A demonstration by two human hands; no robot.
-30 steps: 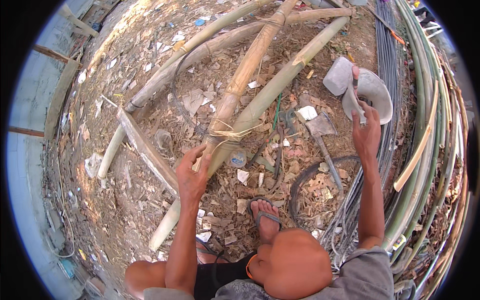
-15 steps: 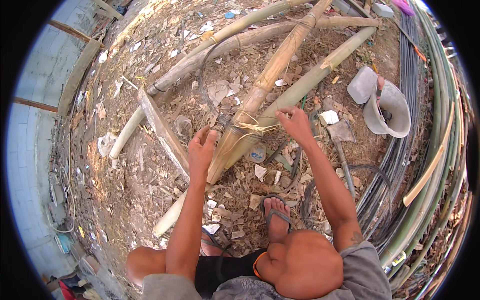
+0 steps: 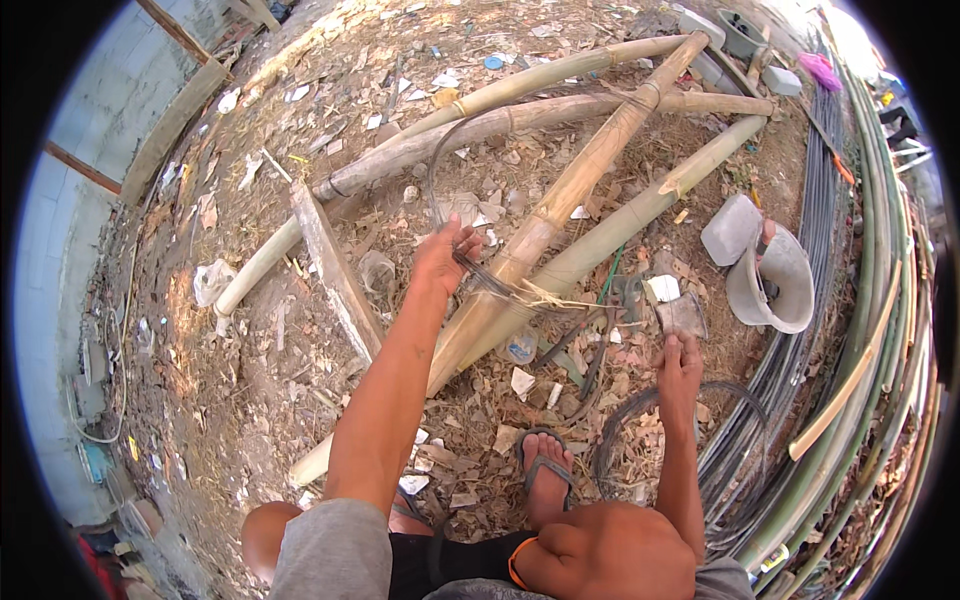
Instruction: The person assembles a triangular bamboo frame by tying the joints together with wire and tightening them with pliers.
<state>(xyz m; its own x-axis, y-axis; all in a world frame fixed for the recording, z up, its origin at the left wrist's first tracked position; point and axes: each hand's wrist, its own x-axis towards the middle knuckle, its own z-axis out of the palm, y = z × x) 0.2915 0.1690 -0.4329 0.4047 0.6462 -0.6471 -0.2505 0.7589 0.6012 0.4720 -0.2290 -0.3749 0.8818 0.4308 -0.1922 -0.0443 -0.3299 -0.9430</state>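
Two bamboo poles, one tan (image 3: 545, 225) and one green (image 3: 600, 240), cross at a narrow angle and are bound with dark wire (image 3: 490, 282) and pale split strips (image 3: 545, 297). My left hand (image 3: 447, 256) is closed around the dark wire at the left side of this lashing. Off to the right, my right hand (image 3: 680, 368) is pinched closed, over the handle of a hatchet lying on the ground. The hatchet's blade (image 3: 684, 317) shows just beyond my fingertips. A thin pale strand reaches from the lashing toward this hand; its end is hard to make out.
More bamboo poles (image 3: 560, 112) form a frame beyond. A wooden board (image 3: 335, 270) lies at left. On the right are a grey bucket (image 3: 770, 290), a pale block (image 3: 731, 226), a wire coil (image 3: 625, 410), dark rods (image 3: 815, 190) and long green bamboo (image 3: 868, 270). Litter covers the ground.
My left hand has moved up and onto the dark wire. My right hand has drawn away from the lashing, right and toward me. The view has shifted slightly.
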